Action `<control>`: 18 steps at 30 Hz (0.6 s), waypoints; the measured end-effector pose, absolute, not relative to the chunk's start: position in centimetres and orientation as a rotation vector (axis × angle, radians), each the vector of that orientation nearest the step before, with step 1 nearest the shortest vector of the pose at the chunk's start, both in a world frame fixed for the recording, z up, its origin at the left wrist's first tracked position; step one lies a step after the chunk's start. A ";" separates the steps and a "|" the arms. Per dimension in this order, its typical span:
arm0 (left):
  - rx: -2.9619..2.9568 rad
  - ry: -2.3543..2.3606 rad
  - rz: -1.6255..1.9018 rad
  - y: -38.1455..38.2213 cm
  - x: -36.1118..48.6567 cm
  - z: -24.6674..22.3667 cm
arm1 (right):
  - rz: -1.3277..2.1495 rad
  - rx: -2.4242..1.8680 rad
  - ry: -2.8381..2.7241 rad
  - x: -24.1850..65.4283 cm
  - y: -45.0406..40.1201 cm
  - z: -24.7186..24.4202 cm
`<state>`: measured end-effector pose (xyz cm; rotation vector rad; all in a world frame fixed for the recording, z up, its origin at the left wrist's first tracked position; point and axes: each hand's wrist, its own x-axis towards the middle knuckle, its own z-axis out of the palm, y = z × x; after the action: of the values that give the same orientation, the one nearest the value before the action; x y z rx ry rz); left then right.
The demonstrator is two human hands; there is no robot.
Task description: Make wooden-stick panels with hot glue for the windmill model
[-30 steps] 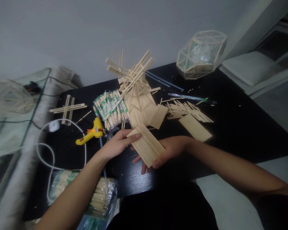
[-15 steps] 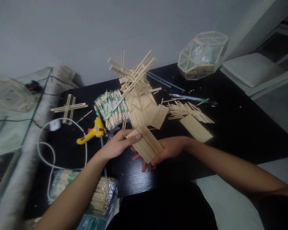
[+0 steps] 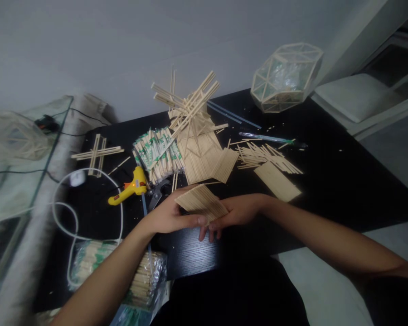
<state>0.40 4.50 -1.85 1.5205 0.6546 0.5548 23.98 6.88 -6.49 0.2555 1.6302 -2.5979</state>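
Between my two hands is a flat panel of wooden sticks [image 3: 201, 199] laid side by side, tilted above the near part of the table. My left hand [image 3: 172, 215] grips its left and near edge, thumb along the near side. At the right edge my right hand [image 3: 233, 212] is closed on the same panel, with some fingers showing underneath. Just beyond lies a similar small stick panel [image 3: 225, 165], leaning on a wooden stick windmill model [image 3: 199, 154] with crossed blades. A yellow glue gun [image 3: 131, 186] and dark-handled pliers [image 3: 158, 194] lie left of my left hand.
Loose cut sticks [image 3: 267, 157] and a flat wooden panel [image 3: 278, 182] lie to the right. Packs of wrapped chopsticks [image 3: 159, 151] sit beside the model. A white cable [image 3: 121, 213] loops at left. A faceted stick frame [image 3: 285, 79] stands at the back right.
The panel in my hands has tipped, its face now at a flatter angle to me. My left thumb has moved from the panel's face down to its near edge.
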 end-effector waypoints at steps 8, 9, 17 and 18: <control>1.586 0.689 0.580 4.3 0.6 -2.5 | -2.518 0.354 1.641 24.1 6.8 -5.7; 1.557 0.706 0.571 4.3 0.6 -2.5 | -2.508 0.360 1.661 24.2 6.8 -5.6; 1.554 0.810 0.606 4.2 0.7 -2.0 | -2.461 0.288 1.761 24.2 7.0 -6.0; 1.565 0.823 0.613 4.2 0.8 -1.9 | -2.453 0.286 1.768 24.1 7.0 -6.0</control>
<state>0.76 4.22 -1.95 1.5647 0.8230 0.6127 24.15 7.01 -6.03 0.2855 1.7681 -2.4532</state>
